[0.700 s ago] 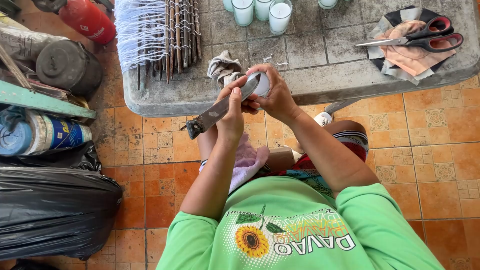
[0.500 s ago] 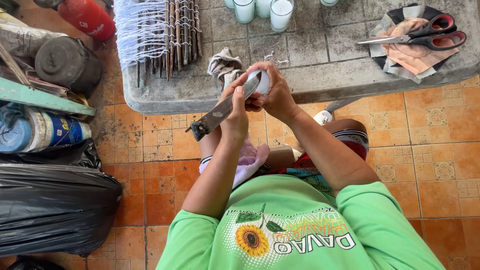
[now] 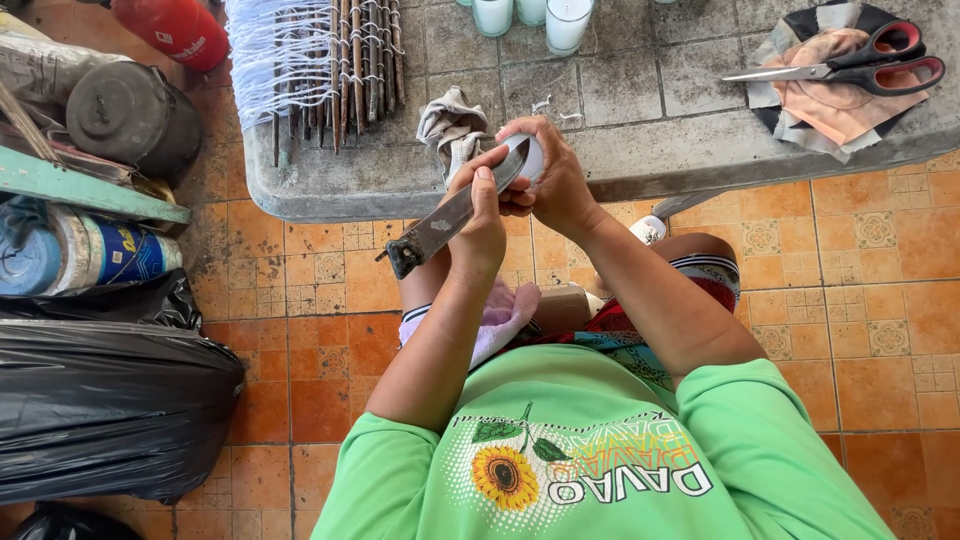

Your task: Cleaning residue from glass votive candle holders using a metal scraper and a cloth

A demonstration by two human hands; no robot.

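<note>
A knife was held in the left hand, its long axis running from lower left up to a small white glass clasped in the right hand, both grips closed tight at centre frame.

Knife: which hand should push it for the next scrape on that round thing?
Left, probably. The left hand already grips the knife, with the blade against the round thing. The right hand is wrapped around that thing, holding it at the table edge.

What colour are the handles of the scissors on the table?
Red: the scissors have red handles, lying on a cloth. The head view shows it.
</note>
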